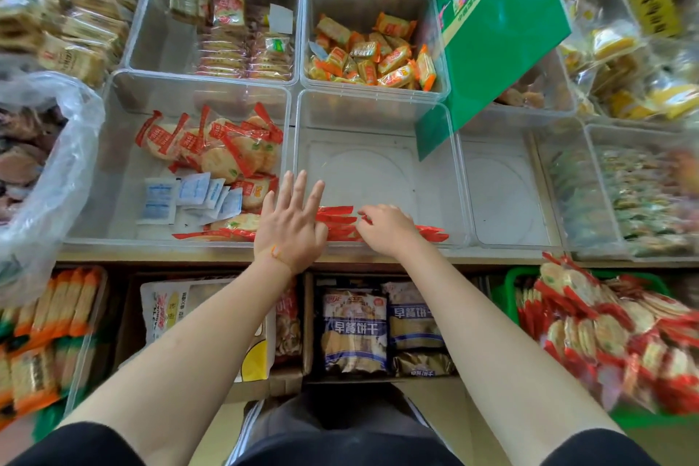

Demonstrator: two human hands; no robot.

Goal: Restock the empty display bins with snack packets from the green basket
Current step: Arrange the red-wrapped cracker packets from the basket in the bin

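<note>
A clear display bin [378, 170] in the middle of the front row holds a row of red snack packets [340, 223] along its near wall. My left hand [291, 223] is flat with straight spread fingers and rests against the left end of that row. My right hand [386, 227] has its fingers curled down onto the packets at the row's right part. The green basket [510, 295] stands low at the right, heaped with the same red rice-cracker packets [605, 333]. A second bare clear bin [503, 193] sits just right of the middle one.
The bin at the left [113, 163] holds red cracker packets and white sachets. Behind are bins with orange packets [370, 57] and stacked biscuits. A green sign board [491, 30] leans over the back right. Boxes of bagged biscuits [355, 329] stand under the shelf.
</note>
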